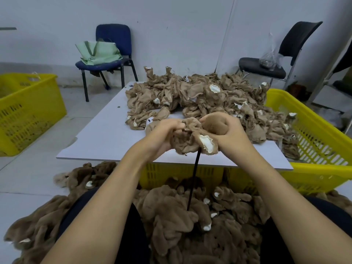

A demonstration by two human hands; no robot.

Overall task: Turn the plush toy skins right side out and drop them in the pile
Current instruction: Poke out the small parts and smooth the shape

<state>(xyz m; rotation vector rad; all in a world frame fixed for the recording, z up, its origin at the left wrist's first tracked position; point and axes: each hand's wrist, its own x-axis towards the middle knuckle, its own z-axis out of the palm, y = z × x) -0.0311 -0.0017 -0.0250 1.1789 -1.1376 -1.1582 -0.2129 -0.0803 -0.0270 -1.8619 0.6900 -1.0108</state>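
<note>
Above the near edge of the counter [99, 138], both hands work on one plush toy skin [190, 139], which is bunched between them and held in the air. The left hand [163, 133] is closed on the left part of the cloth, and the right hand [223, 128] is closed around a rounded part that already shows the furry side. A thin dark rod [194, 180] goes up from the lap into the skin, so I judge the turning step is in the middle: one limb is being pushed over the rod. Next, the fingers must pull the cloth down along the rod until the fur side is fully out, then let the skin fall on the pile of turned skins [190, 216] in the near part. Far on the counter lies the heap of unturned skins [194, 96]. The top of the rod is hidden inside the cloth, and its lower end is lost in the pile.
</note>
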